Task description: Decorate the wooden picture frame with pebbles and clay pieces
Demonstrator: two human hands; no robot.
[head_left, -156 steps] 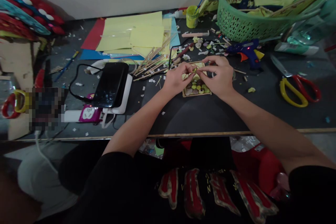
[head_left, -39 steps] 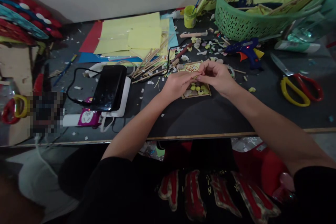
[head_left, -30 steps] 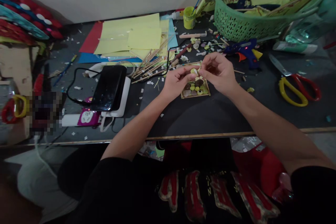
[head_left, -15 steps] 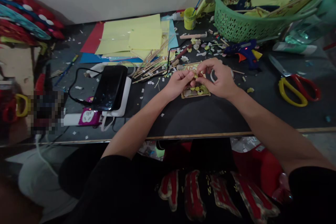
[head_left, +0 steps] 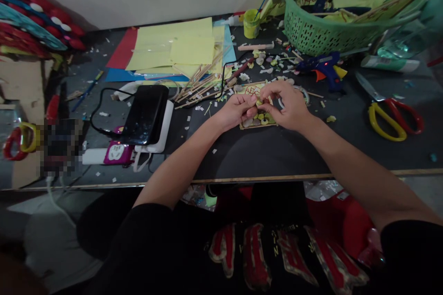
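My left hand (head_left: 238,110) and my right hand (head_left: 288,105) meet at the fingertips, both closed in a pinch. Between them is a small yellow-green piece (head_left: 259,101), mostly covered by the fingers; its kind is too small to make out. Directly below the hands lies a small yellow panel (head_left: 249,90) edged with thin sticks. Red line markings show on its upper part, and several yellow and greyish pebble-like pieces (head_left: 264,121) lie along its lower part. The hands hide the panel's middle.
A glue gun (head_left: 327,67) and scissors (head_left: 384,110) lie to the right, below a green basket (head_left: 311,34). Thin sticks (head_left: 200,80), coloured paper (head_left: 173,46) and a yellow paint pot (head_left: 251,25) are behind. A phone (head_left: 147,115) sits left, beside a purple socket (head_left: 119,153).
The hands stay over the panel, with only slight finger movement around the small piece. The view has shifted a little. At far left, the red-and-yellow scissor handles have moved slightly.
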